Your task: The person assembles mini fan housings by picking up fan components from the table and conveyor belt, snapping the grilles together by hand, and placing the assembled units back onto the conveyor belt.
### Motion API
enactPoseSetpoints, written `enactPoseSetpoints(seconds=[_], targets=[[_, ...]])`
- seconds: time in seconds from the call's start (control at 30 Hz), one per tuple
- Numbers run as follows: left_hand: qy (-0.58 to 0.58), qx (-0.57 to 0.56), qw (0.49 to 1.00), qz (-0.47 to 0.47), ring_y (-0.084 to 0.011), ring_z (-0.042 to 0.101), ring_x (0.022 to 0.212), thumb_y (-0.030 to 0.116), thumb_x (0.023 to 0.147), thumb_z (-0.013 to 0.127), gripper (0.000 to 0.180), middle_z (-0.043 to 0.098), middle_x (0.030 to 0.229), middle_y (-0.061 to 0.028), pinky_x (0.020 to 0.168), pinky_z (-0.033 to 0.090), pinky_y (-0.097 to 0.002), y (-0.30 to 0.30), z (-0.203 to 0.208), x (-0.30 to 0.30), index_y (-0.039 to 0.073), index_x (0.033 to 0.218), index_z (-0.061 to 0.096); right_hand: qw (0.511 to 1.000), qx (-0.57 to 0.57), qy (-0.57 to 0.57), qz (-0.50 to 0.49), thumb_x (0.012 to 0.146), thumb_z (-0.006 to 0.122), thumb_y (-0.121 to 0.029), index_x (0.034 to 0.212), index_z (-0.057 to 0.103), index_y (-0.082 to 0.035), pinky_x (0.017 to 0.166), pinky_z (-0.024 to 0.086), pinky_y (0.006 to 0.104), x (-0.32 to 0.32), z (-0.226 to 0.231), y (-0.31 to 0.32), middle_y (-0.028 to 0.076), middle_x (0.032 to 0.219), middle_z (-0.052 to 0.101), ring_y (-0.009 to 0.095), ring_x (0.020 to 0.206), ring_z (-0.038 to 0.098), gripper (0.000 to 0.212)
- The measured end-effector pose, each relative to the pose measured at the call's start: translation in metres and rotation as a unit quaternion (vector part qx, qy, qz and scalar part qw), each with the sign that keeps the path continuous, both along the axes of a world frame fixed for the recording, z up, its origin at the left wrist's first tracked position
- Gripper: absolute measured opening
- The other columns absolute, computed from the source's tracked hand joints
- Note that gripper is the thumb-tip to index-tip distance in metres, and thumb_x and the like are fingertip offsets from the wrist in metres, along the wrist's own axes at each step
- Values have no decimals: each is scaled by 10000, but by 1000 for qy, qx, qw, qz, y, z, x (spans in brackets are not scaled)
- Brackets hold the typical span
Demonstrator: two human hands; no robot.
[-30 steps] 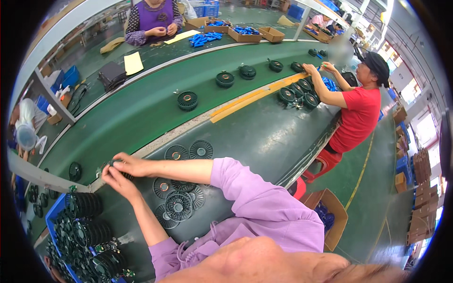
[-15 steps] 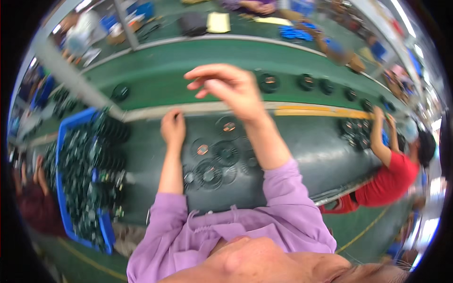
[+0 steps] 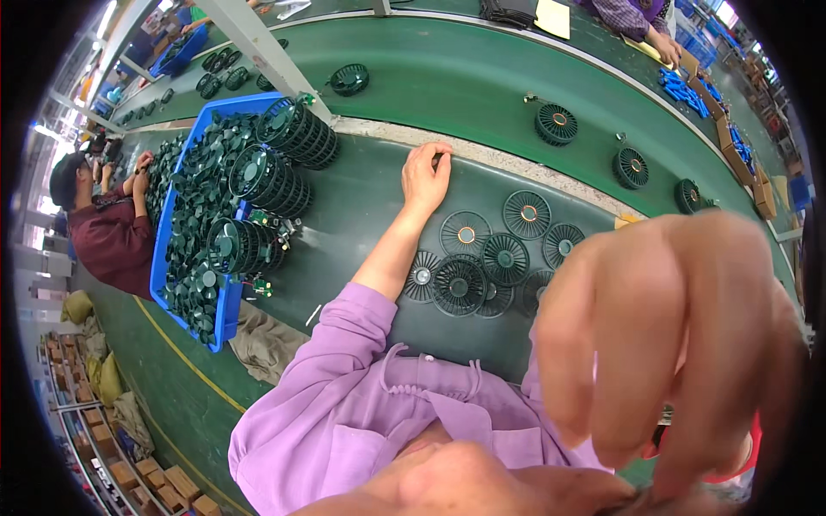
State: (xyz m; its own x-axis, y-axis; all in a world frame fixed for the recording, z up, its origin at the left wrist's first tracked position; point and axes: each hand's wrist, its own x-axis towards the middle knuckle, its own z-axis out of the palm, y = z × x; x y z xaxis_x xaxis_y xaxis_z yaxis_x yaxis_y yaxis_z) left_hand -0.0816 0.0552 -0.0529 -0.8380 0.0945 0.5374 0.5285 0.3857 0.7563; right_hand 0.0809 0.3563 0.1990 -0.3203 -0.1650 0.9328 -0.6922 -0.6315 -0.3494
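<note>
At the table's far edge rests my left hand (image 3: pixel 426 179), its fingers curled closed. A small dark bit shows between thumb and fingertip; its kind I cannot make out. My right hand (image 3: pixel 662 335) is raised large and blurred close to the camera. Its fingers are loosely bent with a gap between them, and nothing is seen in them; the palm side is hidden. Between my arms several round dark-green slatted grilles lie on the dark table, among them one with a copper-coloured ring (image 3: pixel 527 214) and a solid-hubbed one (image 3: pixel 459 285).
A blue bin (image 3: pixel 228 314) full of small dark-green parts stands at left, with stacked round cages (image 3: pixel 274 182) beside it. Beyond the table runs a green conveyor belt (image 3: pixel 447 77) carrying round fan housings (image 3: pixel 556 125). A co-worker in maroon (image 3: pixel 112 232) sits at far left; another person's hand (image 3: pixel 664 47) works across the belt.
My right hand has come from above the table toward the camera. The view has swung left and tilted, showing more of the bin. My left hand stays at the table edge.
</note>
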Motion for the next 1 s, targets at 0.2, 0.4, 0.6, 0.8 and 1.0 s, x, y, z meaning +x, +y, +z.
enactPoseSetpoints(seconds=[0.2,0.4,0.6,0.8,1.0], targets=[[13,-27,999,27,-257,614,824,92,818,621,63,667,877,-59,718,503,-353,-12,-10,-6,89,878,640,999,-4,-16,42,925,522,-117,1194,522,-15,503,503,313,-2,7,-97,197,1028,569,275,678,597,288],[6,-22,1000,1,-263,609,811,110,809,635,67,655,858,-74,710,499,-365,14,-14,-10,91,873,640,997,-6,-37,69,911,532,-93,1208,498,-3,487,484,310,-1,20,-138,196,979,568,272,650,587,312],[6,-48,998,31,-230,635,835,98,838,619,80,681,914,-60,715,521,-312,-7,-15,-13,80,900,665,990,-23,-27,135,897,542,-69,1222,474,10,470,465,307,-16,17,-184,194,931,567,270,623,576,341],[4,-24,1000,8,-279,618,834,106,807,633,57,665,882,-77,740,502,-374,3,-9,-10,89,858,651,988,-24,-19,151,882,553,-45,1236,451,22,454,446,305,-15,25,-181,193,883,566,267,595,566,374],[-14,-45,999,27,-271,618,829,95,808,627,58,661,872,-77,739,500,-370,-10,-8,-8,95,861,651,978,-29,-18,207,868,563,-21,1250,427,35,438,427,302,-34,21,-208,192,834,565,264,568,555,409]])
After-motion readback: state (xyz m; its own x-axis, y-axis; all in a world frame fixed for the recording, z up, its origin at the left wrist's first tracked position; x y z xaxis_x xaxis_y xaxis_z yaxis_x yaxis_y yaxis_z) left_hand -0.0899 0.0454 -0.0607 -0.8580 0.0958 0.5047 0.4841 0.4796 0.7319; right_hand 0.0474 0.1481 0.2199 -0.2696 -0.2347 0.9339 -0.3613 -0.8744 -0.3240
